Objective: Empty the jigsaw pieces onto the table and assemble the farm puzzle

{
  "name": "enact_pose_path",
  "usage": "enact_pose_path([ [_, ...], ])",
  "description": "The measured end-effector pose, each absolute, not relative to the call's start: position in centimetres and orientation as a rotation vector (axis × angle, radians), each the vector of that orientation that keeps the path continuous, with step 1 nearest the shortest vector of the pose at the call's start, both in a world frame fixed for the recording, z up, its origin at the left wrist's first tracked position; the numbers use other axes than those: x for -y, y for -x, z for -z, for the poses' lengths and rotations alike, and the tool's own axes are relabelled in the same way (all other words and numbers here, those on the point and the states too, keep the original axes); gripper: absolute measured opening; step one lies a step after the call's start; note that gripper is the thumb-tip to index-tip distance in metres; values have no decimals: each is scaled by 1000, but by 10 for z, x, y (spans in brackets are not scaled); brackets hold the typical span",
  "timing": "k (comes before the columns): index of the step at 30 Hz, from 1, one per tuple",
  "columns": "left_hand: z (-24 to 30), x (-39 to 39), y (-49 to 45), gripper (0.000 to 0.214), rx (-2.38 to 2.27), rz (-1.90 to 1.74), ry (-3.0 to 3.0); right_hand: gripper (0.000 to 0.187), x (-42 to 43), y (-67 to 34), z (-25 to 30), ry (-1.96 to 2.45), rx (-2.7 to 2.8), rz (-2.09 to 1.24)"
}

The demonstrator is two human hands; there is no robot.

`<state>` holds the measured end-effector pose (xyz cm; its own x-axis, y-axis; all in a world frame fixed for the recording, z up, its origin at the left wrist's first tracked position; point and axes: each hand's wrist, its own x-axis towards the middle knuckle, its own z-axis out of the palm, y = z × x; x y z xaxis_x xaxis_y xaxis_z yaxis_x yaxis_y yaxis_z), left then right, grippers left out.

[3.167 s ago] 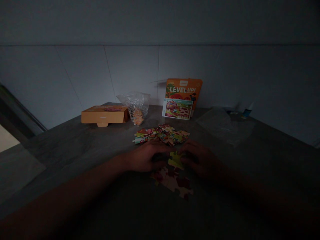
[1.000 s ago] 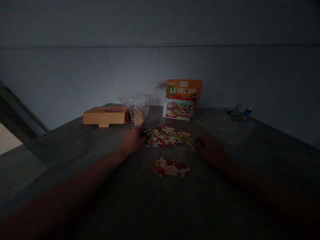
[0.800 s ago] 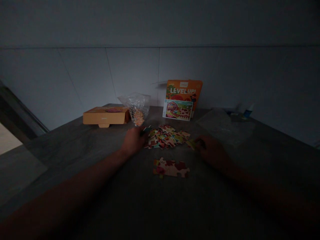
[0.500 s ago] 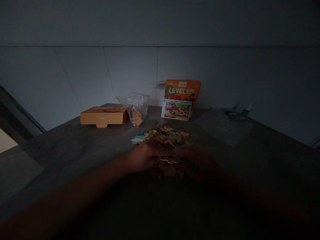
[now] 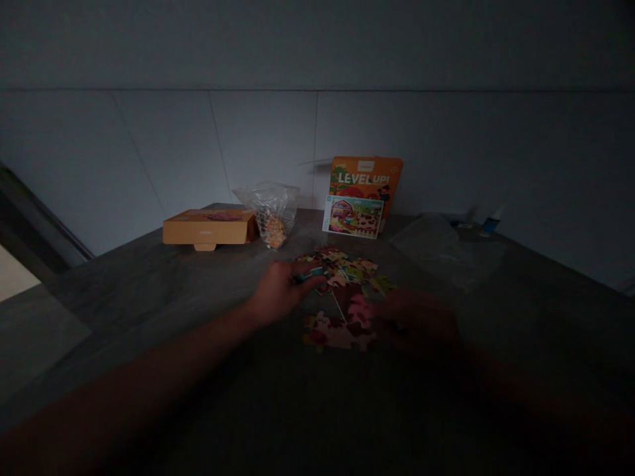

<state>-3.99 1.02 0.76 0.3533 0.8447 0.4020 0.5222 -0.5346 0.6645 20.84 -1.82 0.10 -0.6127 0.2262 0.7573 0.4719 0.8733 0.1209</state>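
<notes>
In the dim head view my left hand [image 5: 278, 294] has thumb and fingers closed on a teal puzzle piece [image 5: 316, 272], at the near left of a loose heap of colourful puzzle pieces [image 5: 353, 270]. My right hand [image 5: 419, 320] is dark and partly lost in shadow. Its fingertips pinch the right edge of a brown and pink puzzle piece [image 5: 358, 308]. Just below that lies a joined strip of puzzle pieces [image 5: 337, 334] with a cow-like pattern; whether the brown and pink piece is linked to it, I cannot tell.
Behind the heap, a farm picture card [image 5: 353, 217] leans on an orange "LEVEL UP!" box [image 5: 367, 175]. To the left are a clear bag of pieces [image 5: 272, 221] and an orange box lid or tray [image 5: 208, 231]. Crumpled clear plastic [image 5: 441, 248] lies to the right on the grey table [image 5: 198, 291].
My hands have moved apart, uncovering the strip of pieces between them. The left hand has shifted left and now grips a teal piece. The right hand has moved slightly right.
</notes>
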Motion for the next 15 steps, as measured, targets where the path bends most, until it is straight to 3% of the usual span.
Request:
enact_pose_path([
  [9, 2, -3, 28, 26, -824, -735, -1521, 27, 10, -210, 4, 469, 2275, 475],
  [13, 1, -4, 29, 23, -864, -796, -1555, 13, 13, -209, 7, 686, 2219, 323],
  [15, 1, -5, 29, 23, -899, -818, -1540, 21, 15, -210, 7, 773, 2233, 166],
])
